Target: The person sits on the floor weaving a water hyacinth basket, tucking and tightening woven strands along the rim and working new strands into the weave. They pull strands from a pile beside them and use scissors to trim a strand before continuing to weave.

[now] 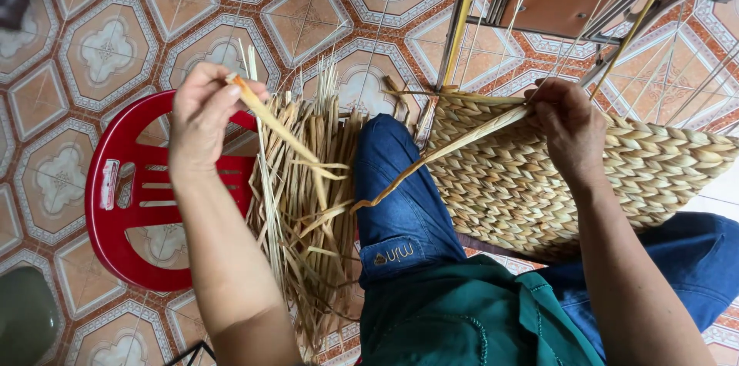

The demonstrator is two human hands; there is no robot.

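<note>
1. I see my left hand (pixel 202 116) raised at about ten o'clock in the view, fingers pinched together on the end of a dried straw strand (pixel 286 137).
2. That strand runs down toward four o'clock from the pinch, crossing a loose bundle of straw (pixel 304 212) that lies against the red plastic stool (pixel 127 204).
3. My right hand (pixel 571 129) sits at about two o'clock, fingers closed on a second flat strand (pixel 454 147) at the upper edge of the woven mat (pixel 616 181).
4. This second strand slants down toward eight o'clock from the right hand, passing over my blue-jeaned knee (pixel 400 197), and ends in a bend near the bundle.
5. The woven mat lies across my lap at three o'clock, its braided rows running sideways; thin upright strands rise from its top edge toward twelve o'clock.
6. The two hands are well apart, with the knee and the bundle between them.
7. A metal frame (pixel 462 20) stands at one o'clock above the mat, on the patterned tile floor (pixel 100 50).
8. A green shirt (pixel 462 320) fills the view at six o'clock.
</note>
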